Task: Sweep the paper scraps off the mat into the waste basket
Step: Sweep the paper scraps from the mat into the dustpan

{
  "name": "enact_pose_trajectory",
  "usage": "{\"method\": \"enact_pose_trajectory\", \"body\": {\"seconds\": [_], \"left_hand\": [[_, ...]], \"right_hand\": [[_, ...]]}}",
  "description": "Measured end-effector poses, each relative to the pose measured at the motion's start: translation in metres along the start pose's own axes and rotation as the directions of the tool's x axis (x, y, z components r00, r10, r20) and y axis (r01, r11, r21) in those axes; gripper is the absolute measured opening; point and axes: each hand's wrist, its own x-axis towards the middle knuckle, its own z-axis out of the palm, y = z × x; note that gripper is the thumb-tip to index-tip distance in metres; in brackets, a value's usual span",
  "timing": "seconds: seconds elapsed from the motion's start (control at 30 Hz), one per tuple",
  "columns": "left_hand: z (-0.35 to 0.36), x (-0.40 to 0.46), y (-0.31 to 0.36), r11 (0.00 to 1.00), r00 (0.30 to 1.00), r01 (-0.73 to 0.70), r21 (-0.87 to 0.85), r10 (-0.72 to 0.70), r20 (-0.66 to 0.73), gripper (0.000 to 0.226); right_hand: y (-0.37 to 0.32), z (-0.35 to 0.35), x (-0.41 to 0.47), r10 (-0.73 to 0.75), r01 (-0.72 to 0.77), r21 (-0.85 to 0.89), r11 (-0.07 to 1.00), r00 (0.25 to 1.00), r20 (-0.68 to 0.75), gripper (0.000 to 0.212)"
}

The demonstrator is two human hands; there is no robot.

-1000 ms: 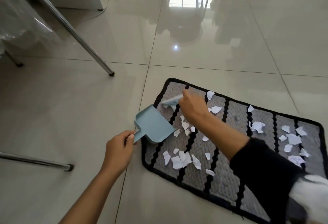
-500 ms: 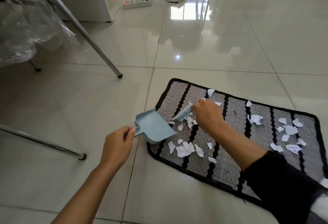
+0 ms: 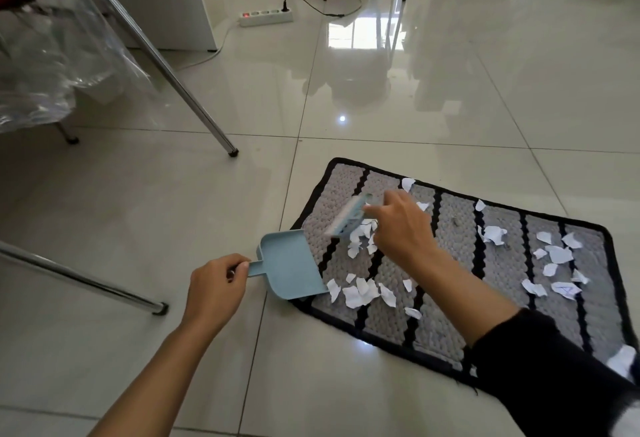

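A bright room with a glossy tiled floor

Pale polished floor tiles point(image 3: 450, 97) are reflecting window light and furniture in soft white patches. A white power strip point(image 3: 266, 17) is lying on the floor with a red switch glowing and a black cable curling away, beside a white cabinet point(image 3: 166, 0). Slanted chrome legs point(image 3: 162, 66) are crossing the left side, with crumpled clear plastic sheeting point(image 3: 45, 66) hanging near them.

Dustpan point(image 3: 289, 265) at mat's point(image 3: 446, 329) left edge, scraps point(image 3: 362, 293) on mat

Black sleeve point(image 3: 554, 377), white cuff patch point(image 3: 623, 362)
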Motion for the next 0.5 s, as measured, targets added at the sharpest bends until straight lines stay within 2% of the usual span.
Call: {"method": "enact_pose_trajectory", "body": {"seconds": [0.1, 0.2, 0.3, 0.4, 0.5], "left_hand": [[-0.004, -0.001, -0.001, 1.0, 1.0, 0.001, 0.0, -0.001, 0.029, 0.019], [-0.011, -0.001, -0.005, 1.0, 0.999, 0.009, 0.021, -0.01, 0.053, 0.019], [-0.012, 0.001, -0.006, 1.0, 0.998, 0.002, 0.018, -0.004, 0.067, 0.02], [-0.006, 0.002, -0.002, 1.0, 0.999, -0.023, 0.016, 0.022, 0.049, 0.02], [-0.001, -0.002, -0.001, 0.998, 0.998, -0.038, 0.053, 0.035, 0.046, 0.02]], "right_hand": [[-0.011, 0.008, -0.007, -0.106, 0.104, 0.028, 0.994, 0.992, 0.074, 0.028], [0.003, 0.005, -0.021, -0.028, 0.029, -0.002, 1.0, 0.983, 0.183, 0.03], [0.018, -0.006, -0.023, 0.033, -0.037, 0.021, 0.999, 0.987, 0.16, 0.028], [0.001, -0.01, -0.02, -0.062, 0.041, 0.152, 0.988, 0.989, 0.134, 0.024], [-0.012, -0.009, -0.033, -0.192, 0.165, 0.156, 0.974, 0.966, 0.175, 0.024]]}}
